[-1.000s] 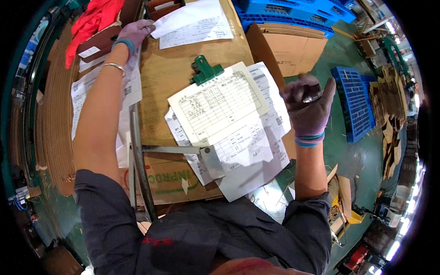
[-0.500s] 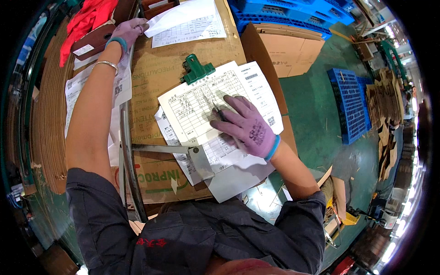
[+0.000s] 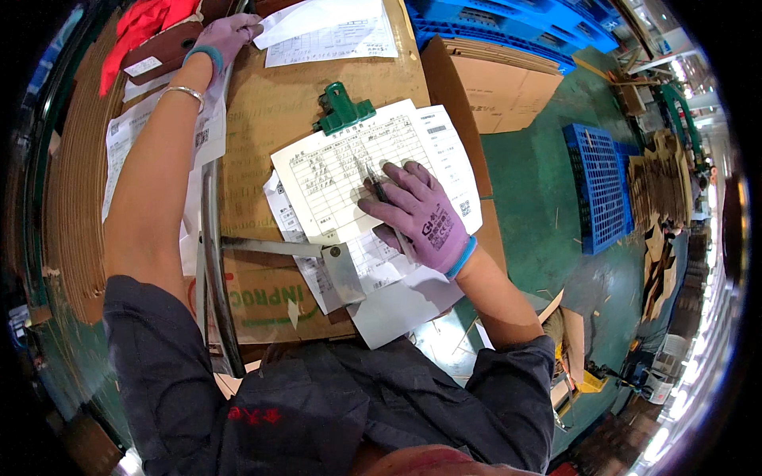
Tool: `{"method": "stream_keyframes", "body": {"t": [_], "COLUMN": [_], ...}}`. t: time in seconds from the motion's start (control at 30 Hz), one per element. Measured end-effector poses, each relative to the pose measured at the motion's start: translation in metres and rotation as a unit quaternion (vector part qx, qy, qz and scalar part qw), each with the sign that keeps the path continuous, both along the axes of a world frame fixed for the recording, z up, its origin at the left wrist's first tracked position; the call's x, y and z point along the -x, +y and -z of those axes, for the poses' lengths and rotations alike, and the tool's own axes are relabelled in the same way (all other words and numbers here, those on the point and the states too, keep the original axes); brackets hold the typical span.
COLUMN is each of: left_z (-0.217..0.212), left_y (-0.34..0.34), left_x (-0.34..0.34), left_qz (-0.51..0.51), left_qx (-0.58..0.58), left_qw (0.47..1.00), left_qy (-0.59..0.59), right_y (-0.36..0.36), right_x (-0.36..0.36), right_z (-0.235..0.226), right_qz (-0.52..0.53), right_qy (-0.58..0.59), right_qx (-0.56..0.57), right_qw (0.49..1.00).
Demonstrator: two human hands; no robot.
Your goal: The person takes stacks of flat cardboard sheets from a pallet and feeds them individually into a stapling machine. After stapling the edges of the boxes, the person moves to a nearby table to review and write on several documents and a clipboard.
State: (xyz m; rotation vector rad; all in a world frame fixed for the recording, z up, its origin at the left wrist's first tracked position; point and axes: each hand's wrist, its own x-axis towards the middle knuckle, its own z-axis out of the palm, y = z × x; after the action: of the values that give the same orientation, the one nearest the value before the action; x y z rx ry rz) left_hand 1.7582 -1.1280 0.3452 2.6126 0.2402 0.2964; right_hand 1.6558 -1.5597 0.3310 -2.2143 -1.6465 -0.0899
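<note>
My right hand point(image 3: 425, 218), in a purple glove with a blue cuff, grips a dark pen point(image 3: 374, 179) with its tip on a handwritten form point(image 3: 325, 208). The form is a cream sheet with a printed table. A green clip point(image 3: 342, 109) sits at its top edge, and more white sheets point(image 3: 448, 159) lie beneath it. At the upper left, my left hand point(image 3: 230, 38), gloved alike, pinches the left corner of a white paper sheet point(image 3: 305, 22). That sheet's edge is curled up over another printed page point(image 3: 349, 47).
A metal bar frame point(image 3: 211, 238) stands left of the forms, its flat arm and plate reaching over the lower sheets. Under the papers is brown cardboard point(image 3: 262, 143). A red cloth point(image 3: 143, 36) lies upper left. Cartons point(image 3: 504, 83) and a blue pallet point(image 3: 599, 186) are to the right.
The view has shifted slightly. My right hand with the pen has moved a little left over the form. My left hand stays at the sheet's corner.
</note>
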Motion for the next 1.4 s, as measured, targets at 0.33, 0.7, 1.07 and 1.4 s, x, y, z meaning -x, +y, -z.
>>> {"method": "stream_keyframes", "body": {"t": [0.33,0.7,1.07,1.4], "left_z": [0.018,0.004,0.004,0.01], "left_y": [0.02,0.002,0.005,0.012], "left_x": [-0.01,-0.003,0.001,-0.002], "left_qz": [0.007,-0.026,-0.024,-0.002], "left_qx": [0.048,-0.022,0.023,-0.022], "left_qw": [0.999,0.999,0.999,1.0], "left_qy": [-0.013,-0.001,-0.001,-0.015], "right_y": [0.004,-0.025,0.008,0.008], "right_x": [0.011,-0.032,-0.064,-0.052], "right_z": [-0.007,-0.022,0.005,0.015], "right_qz": [0.014,0.024,0.167,0.218], "right_qy": [0.016,0.137,0.494,0.343], "right_qx": [-0.021,-0.203,-0.347,-0.321], "right_qw": [1.0,0.969,0.78,0.855]}}
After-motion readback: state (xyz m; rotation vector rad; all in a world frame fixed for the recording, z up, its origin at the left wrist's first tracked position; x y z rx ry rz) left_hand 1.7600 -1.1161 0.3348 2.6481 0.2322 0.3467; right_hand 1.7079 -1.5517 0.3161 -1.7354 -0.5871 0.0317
